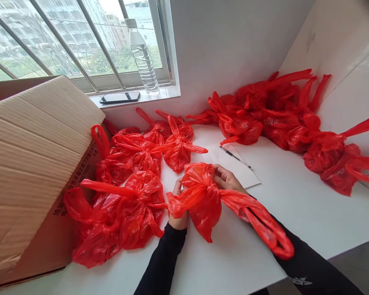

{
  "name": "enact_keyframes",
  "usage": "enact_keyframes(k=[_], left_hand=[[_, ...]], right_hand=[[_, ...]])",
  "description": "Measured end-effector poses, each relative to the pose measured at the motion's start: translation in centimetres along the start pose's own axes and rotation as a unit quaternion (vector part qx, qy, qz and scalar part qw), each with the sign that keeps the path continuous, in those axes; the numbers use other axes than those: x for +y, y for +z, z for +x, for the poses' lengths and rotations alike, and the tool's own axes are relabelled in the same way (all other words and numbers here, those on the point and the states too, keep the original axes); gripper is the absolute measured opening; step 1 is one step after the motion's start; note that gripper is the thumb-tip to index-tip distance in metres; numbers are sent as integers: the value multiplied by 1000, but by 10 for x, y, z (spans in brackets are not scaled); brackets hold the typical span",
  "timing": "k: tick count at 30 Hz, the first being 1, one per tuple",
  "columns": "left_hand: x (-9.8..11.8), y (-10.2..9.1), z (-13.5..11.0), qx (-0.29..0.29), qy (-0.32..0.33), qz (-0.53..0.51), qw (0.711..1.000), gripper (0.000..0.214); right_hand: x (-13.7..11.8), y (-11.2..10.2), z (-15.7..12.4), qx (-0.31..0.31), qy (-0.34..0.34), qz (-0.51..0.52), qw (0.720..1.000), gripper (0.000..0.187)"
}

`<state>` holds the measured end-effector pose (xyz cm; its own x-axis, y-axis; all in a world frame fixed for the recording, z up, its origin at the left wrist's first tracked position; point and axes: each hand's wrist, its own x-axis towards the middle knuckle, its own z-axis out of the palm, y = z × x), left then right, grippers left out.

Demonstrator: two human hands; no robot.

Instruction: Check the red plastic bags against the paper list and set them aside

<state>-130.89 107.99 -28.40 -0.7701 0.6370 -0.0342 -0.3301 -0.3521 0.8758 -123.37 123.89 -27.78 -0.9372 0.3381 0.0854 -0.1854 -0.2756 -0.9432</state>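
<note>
Between my two hands is a red plastic bag [204, 205], knotted at its neck, with long handle loops trailing to the left and lower right. My left hand [178, 219] grips its left side, and the bag covers most of those fingers. On the far right side, my right hand [229, 179] has its fingers bent against the bag, the tips partly hidden. What the bag contains cannot be made out. To the left lies another knotted red bag [143, 209], close to my left wrist. A sheet of paper [246, 176] with a black pen [235, 157] lies beyond my right hand.
An open cardboard box [43, 135] stands at the left. Several knotted red bags [175, 143] lie beside it, and a larger pile [283, 110] lines the right wall. On the window sill are a water bottle [145, 67] and a phone [119, 97]. The white table's edge [350, 252] runs lower right.
</note>
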Motion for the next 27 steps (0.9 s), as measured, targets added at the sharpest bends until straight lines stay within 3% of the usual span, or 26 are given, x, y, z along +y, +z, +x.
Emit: enact_keyframes(k=[5,13,18,23,27], left_hand=[[-4,-4,-1,-8,-32,-7,999,42],[3,-1,-2,11,-53,-36,998,39],[4,1,1,36,-40,-57,997,47],[5,0,2,31,-59,-52,996,43],[6,1,3,-7,-66,-35,997,47]], right_hand=[[-3,1,-1,-92,-17,-92,991,55],[1,0,0,-84,-14,-110,990,48],[-3,0,-1,-124,-20,-85,988,68],[-2,0,0,-79,-16,-47,996,56],[0,0,1,-23,6,-13,1000,46]])
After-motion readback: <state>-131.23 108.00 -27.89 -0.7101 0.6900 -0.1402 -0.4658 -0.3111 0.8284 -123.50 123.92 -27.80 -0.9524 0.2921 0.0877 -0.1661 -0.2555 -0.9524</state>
